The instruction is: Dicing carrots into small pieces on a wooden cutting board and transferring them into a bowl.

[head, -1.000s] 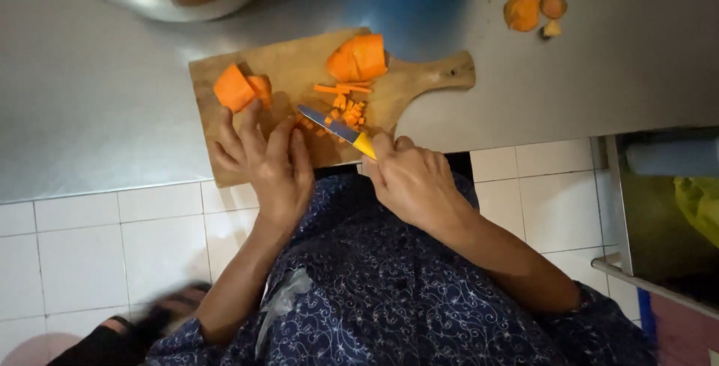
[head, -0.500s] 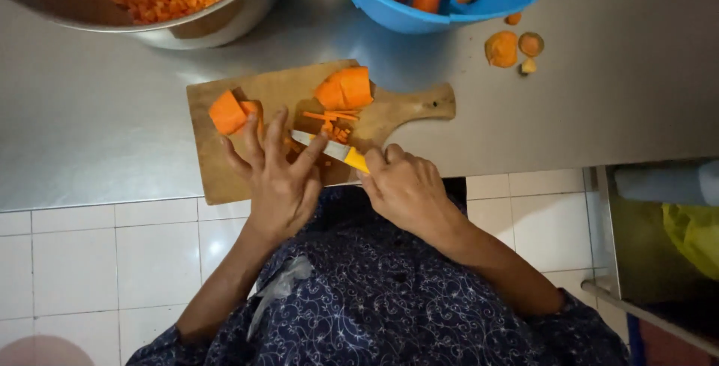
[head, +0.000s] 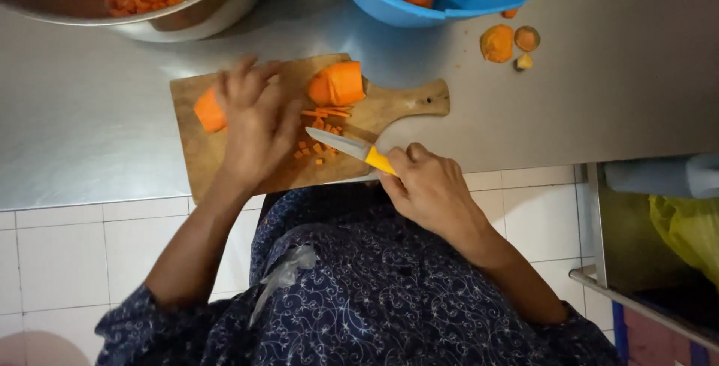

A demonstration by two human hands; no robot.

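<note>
Right now your left hand [head: 258,122] covers the carrot chunk [head: 210,110] on the wooden cutting board [head: 389,104], fingers spread over it. Your right hand [head: 427,186] is closed around the yellow-handled knife [head: 352,147], its tip near your left palm. Those loose carrot bits [head: 314,149] between could let the blade skid toward your fingers.

Bare steel counter [head: 90,134] lies open to the left of the left hand [head: 255,122]. Beyond that hand, a metal bowl [head: 195,17] and blue tub [head: 464,2] block the way. Right of the right hand [head: 431,190], counter is open past carrot ends [head: 509,40].
</note>
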